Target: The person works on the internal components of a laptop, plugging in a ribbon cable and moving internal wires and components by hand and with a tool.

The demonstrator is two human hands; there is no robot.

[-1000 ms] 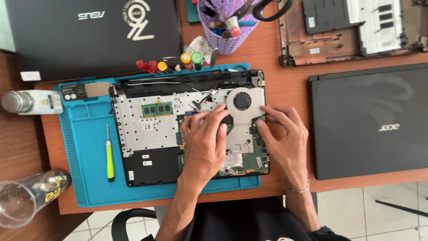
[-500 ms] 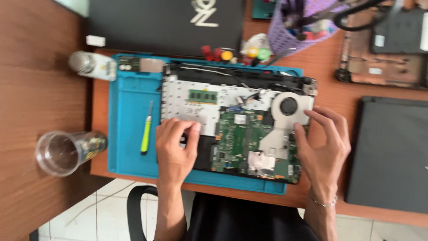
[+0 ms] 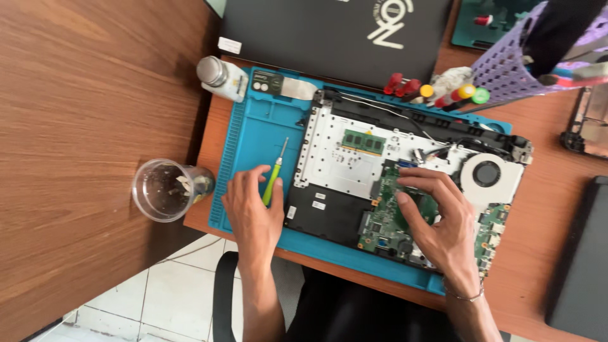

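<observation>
An opened laptop base (image 3: 342,158) lies on a blue work mat (image 3: 253,136), with a green circuit board (image 3: 396,218), a memory stick (image 3: 363,142) and a round fan (image 3: 486,173) exposed. My right hand (image 3: 437,221) rests spread on the green board, fingers pressing it. My left hand (image 3: 252,212) lies on the mat left of the laptop, its fingers touching the handle of a yellow-green screwdriver (image 3: 273,178). Whether the fingers close around it is not clear.
A clear plastic cup (image 3: 166,190) sits at the desk's left edge. A small bottle (image 3: 221,78) lies at the mat's top corner. A closed black laptop (image 3: 329,31) is behind, screwdrivers (image 3: 437,94) and a purple basket (image 3: 513,63) to the right, another dark laptop (image 3: 586,266) far right.
My left hand has left the laptop base and moved left onto the mat to the screwdriver. My right hand has shifted onto the green board. The view has swung left.
</observation>
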